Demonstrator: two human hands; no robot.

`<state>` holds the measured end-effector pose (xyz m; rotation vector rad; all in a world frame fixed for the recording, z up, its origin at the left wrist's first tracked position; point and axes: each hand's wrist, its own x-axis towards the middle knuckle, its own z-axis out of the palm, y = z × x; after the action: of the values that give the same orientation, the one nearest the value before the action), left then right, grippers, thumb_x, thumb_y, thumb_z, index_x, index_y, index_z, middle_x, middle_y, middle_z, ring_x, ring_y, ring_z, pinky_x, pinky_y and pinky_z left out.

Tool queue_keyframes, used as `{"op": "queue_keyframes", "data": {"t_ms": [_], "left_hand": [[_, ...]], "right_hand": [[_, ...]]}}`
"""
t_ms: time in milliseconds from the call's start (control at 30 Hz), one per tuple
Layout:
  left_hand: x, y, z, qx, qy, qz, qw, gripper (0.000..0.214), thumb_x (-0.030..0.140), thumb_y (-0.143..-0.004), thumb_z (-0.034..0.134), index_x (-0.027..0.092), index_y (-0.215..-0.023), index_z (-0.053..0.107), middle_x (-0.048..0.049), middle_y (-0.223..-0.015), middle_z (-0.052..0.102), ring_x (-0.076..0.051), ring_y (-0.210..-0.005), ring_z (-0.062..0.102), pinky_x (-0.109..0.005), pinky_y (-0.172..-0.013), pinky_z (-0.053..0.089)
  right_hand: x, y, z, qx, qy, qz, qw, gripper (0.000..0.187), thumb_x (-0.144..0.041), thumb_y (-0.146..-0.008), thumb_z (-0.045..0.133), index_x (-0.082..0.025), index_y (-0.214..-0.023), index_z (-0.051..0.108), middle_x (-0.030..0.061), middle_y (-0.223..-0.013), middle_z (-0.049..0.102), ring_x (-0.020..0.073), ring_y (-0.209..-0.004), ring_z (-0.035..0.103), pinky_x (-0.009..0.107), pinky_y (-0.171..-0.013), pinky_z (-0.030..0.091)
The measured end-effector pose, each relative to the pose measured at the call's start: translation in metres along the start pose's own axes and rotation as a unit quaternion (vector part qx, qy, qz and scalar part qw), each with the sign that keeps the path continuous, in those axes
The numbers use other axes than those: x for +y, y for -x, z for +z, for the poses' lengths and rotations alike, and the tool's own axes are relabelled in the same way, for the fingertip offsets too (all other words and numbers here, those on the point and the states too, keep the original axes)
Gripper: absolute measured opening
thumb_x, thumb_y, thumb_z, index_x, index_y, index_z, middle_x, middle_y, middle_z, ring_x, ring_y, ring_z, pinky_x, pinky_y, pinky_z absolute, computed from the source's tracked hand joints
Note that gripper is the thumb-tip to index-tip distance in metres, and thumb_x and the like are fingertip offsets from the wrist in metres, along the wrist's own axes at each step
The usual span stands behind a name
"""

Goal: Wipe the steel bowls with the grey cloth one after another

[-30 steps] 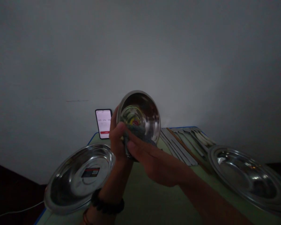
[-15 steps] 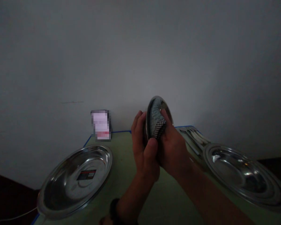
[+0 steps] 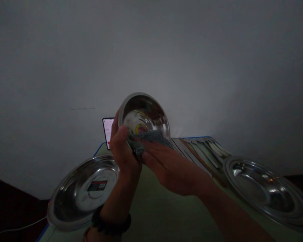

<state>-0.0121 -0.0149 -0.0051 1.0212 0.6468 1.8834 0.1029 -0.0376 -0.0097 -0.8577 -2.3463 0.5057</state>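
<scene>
A shiny steel bowl is held up over the table, tilted so that its inside faces me; a yellow and red sticker shows on its bottom. My left hand grips the bowl by its left side, thumb over the rim. My right hand presses a grey cloth with a checkered edge against the lower inside of the bowl. Part of the cloth is hidden beneath my right fingers.
On the green table, a large steel basin with a dark label stands left. Stacked steel basins stand right. Behind them lie several knives and utensils. A phone leans upright near the wall.
The bowl has moved left and turned from edge-on to facing me, so its inside and sticker show. My right hand now lies flatter, with the cloth at the bowl's lower inside.
</scene>
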Motion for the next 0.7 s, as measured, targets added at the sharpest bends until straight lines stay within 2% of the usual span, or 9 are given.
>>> {"op": "queue_keyframes", "data": {"t_ms": [67,100,167,267,400,533,600,700], "left_hand": [[0.002,-0.004,0.001,0.034,0.042,0.054,0.997,0.033,0.033,-0.073,0.054,0.028,-0.104,0.065,0.0001,-0.101,0.069,-0.026,-0.11,0.057,-0.034,-0.087,0.048],[0.002,-0.005,0.002,0.036,0.052,0.059,0.996,0.034,0.031,-0.073,0.055,0.027,-0.105,0.064,-0.0003,-0.102,0.069,-0.026,-0.109,0.058,-0.033,-0.086,0.048],[0.0,-0.006,0.004,0.016,0.062,0.036,0.997,0.035,0.029,-0.073,0.056,0.026,-0.106,0.063,-0.0012,-0.104,0.069,-0.025,-0.107,0.059,-0.033,-0.084,0.049],[-0.007,-0.005,0.008,-0.016,0.083,-0.018,0.996,0.036,0.028,-0.074,0.053,0.022,-0.109,0.061,-0.0046,-0.103,0.069,-0.025,-0.104,0.061,-0.034,-0.081,0.05],[-0.016,-0.006,0.009,-0.042,0.085,-0.1,0.99,0.028,0.031,-0.074,0.055,0.019,-0.099,0.062,-0.0046,-0.091,0.07,-0.023,-0.093,0.064,-0.032,-0.075,0.052],[-0.018,-0.006,0.007,-0.018,0.06,-0.185,0.981,0.02,0.037,-0.073,0.056,0.018,-0.074,0.061,-0.0014,-0.065,0.065,-0.02,-0.076,0.065,-0.03,-0.069,0.053],[-0.018,-0.005,0.006,-0.01,0.061,-0.217,0.974,0.021,0.038,-0.072,0.056,0.017,-0.07,0.06,0.0006,-0.056,0.06,-0.019,-0.07,0.064,-0.03,-0.068,0.053],[-0.019,-0.006,0.004,-0.011,0.064,-0.242,0.968,0.022,0.039,-0.071,0.057,0.018,-0.068,0.061,0.0012,-0.054,0.059,-0.019,-0.07,0.064,-0.031,-0.069,0.054]], "right_hand": [[0.014,-0.001,0.003,-0.007,0.092,0.039,0.995,0.052,-0.038,-0.098,0.022,-0.018,-0.144,0.034,0.0005,-0.152,0.032,0.0211,-0.143,0.02,0.046,-0.118,0.018],[0.022,-0.001,0.004,-0.003,0.137,0.059,0.989,0.053,-0.04,-0.098,0.022,-0.018,-0.144,0.035,0.0009,-0.152,0.03,0.0246,-0.144,0.016,0.05,-0.118,0.016],[0.04,-0.001,0.004,0.009,0.218,0.09,0.972,0.055,-0.041,-0.097,0.024,-0.016,-0.145,0.033,0.0023,-0.154,0.025,0.0297,-0.144,0.009,0.056,-0.116,0.013],[0.062,0.001,0.0,0.01,0.291,0.113,0.95,0.057,-0.041,-0.096,0.027,-0.014,-0.145,0.031,0.0042,-0.155,0.019,0.032,-0.144,0.005,0.057,-0.115,0.013],[0.078,0.003,-0.008,0.02,0.334,0.111,0.936,0.057,-0.039,-0.094,0.031,-0.014,-0.145,0.032,0.0037,-0.156,0.018,0.03,-0.145,0.005,0.056,-0.115,0.015],[0.085,0.003,-0.014,0.036,0.351,0.08,0.932,0.056,-0.031,-0.093,0.034,-0.015,-0.146,0.03,0.0022,-0.157,0.014,0.0282,-0.145,0.003,0.053,-0.116,0.015],[0.085,0.002,-0.019,0.037,0.353,0.058,0.933,0.055,-0.03,-0.093,0.035,-0.016,-0.146,0.03,0.002,-0.158,0.012,0.0274,-0.145,0.002,0.052,-0.117,0.014],[0.079,0.001,-0.025,0.03,0.343,0.029,0.938,0.055,-0.029,-0.094,0.034,-0.017,-0.147,0.029,0.0029,-0.158,0.011,0.0256,-0.145,0.004,0.051,-0.117,0.013]]}}
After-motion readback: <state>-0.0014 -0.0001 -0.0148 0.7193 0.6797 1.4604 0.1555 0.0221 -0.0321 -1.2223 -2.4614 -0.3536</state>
